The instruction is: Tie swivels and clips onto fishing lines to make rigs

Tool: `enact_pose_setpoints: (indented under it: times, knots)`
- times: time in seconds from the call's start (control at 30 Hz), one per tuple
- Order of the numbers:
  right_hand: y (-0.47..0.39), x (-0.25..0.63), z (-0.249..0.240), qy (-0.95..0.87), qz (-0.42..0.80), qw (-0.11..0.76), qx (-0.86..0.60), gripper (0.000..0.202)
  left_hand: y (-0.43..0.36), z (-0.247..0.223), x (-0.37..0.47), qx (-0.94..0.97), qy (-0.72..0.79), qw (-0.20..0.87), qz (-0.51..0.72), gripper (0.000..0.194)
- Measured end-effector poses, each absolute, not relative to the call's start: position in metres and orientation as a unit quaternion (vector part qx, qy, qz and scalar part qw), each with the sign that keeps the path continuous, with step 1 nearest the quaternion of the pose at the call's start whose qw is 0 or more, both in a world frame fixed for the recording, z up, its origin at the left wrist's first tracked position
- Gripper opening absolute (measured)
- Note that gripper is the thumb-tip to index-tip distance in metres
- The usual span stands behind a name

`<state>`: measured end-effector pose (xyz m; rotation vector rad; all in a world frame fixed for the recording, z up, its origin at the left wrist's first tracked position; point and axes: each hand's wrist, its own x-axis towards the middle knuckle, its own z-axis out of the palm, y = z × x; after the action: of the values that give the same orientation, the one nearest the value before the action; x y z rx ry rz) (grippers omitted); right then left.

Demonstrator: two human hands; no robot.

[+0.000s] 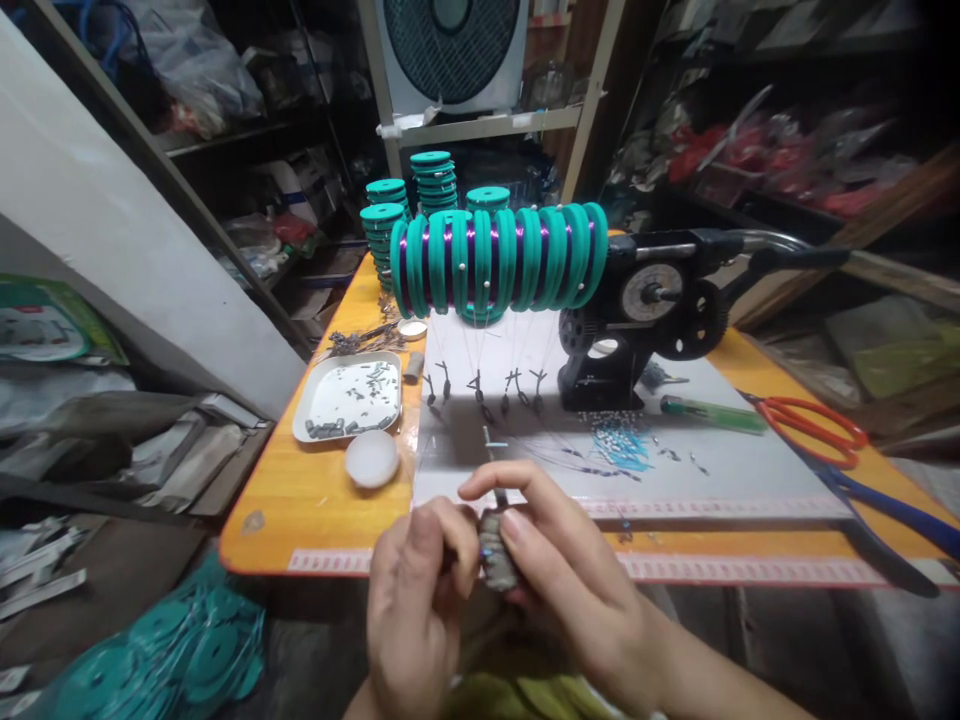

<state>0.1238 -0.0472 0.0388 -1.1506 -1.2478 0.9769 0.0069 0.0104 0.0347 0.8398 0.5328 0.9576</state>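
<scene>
orange table ahead, both hands at its near edge: right hand pinching the grey piece, thumb pressed on; left hand curled at nine o'clock, can't tell what it grips. piece sits between, long axis twelve to six, right looks nearer; tray at ten, spools twelve, scissors two.

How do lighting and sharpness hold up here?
Head view: teal spools fairly crisp; left hand and right hand slightly soft; bagged discs at lower left blurred. Head view: left shelf gloomy, white board brighter, with a shadow patch just beyond the hands.
</scene>
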Motion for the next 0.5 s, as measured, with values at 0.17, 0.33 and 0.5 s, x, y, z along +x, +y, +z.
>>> enact_pose_setpoints:
  times: [0.17,0.33,0.5]
  knots:
    - [-0.049,0.123,0.040,-0.696,0.156,0.502,-0.489,0.049,0.010,0.038,0.008,0.509,0.262,0.647,0.503,0.050]
    - [-0.047,0.117,0.034,-0.497,0.460,0.656,-0.334,0.026,0.013,0.049,0.016,0.281,0.256,0.839,0.390,0.059]
    - [-0.040,0.113,0.031,-0.396,0.554,0.690,-0.245,0.014,0.018,0.051,0.017,0.186,0.273,0.857,0.396,0.055]
